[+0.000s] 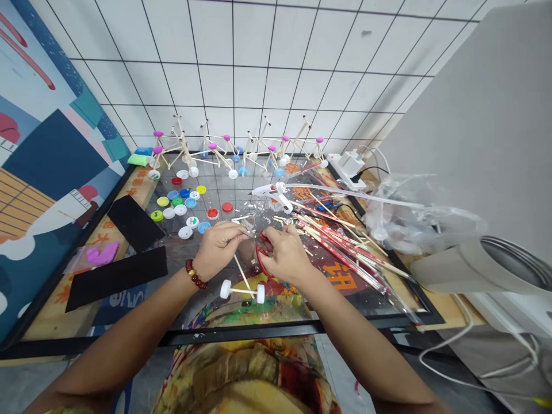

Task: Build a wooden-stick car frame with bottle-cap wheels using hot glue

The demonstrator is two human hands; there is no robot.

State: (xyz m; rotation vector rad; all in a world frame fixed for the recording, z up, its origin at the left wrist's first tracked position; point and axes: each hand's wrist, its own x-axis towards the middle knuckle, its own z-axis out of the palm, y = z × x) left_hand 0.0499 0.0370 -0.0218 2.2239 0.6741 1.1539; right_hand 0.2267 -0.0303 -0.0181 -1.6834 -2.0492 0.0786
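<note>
My right hand (284,253) is closed around the red handles of a pair of scissors (261,260), whose blades are mostly hidden. Close to its left, my left hand (219,244) pinches what looks like a thin stick, largely covered by the fingertips. Just below my hands lies a small axle piece (241,291): a short stick with a white bottle cap (225,289) at one end and another white cap (260,293) at the other. A longer stick (244,271) runs up from that axle toward my hands.
Loose colored bottle caps (190,202) lie left of center. A white glue gun (276,194) rests ahead, with sticks and their wrappers (345,247) at right. Stick-built models (215,149) line the tiled wall. Black strips (121,277) and purple clay (102,253) sit left; a power strip (347,169) back right.
</note>
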